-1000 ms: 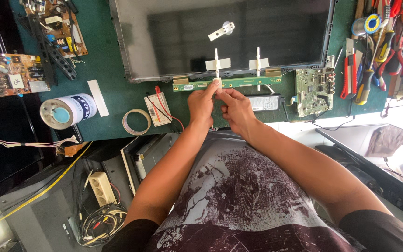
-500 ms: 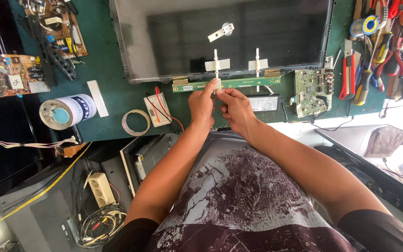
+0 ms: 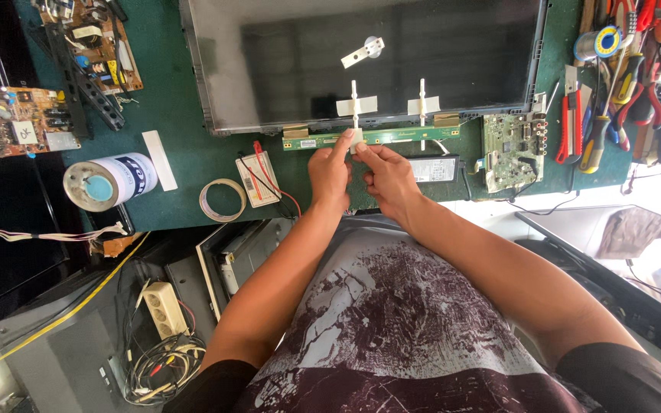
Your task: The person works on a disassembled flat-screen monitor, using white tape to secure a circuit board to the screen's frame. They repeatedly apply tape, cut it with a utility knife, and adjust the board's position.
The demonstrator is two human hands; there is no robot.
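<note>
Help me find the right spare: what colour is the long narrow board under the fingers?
Green narrow board, head view.

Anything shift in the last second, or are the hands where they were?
No visible change. Both hands, left hand and right hand, stay pinched on the white ribbon cable end at the long green circuit strip below the display panel. Nothing taken up or let go.

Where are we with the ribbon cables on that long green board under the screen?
Done: two white ribbons run from the screen panel toward the long green board, taped down. In hand: left hand and right hand pinch the left ribbon's end at the board. Left: the seating cannot be judged.
</note>
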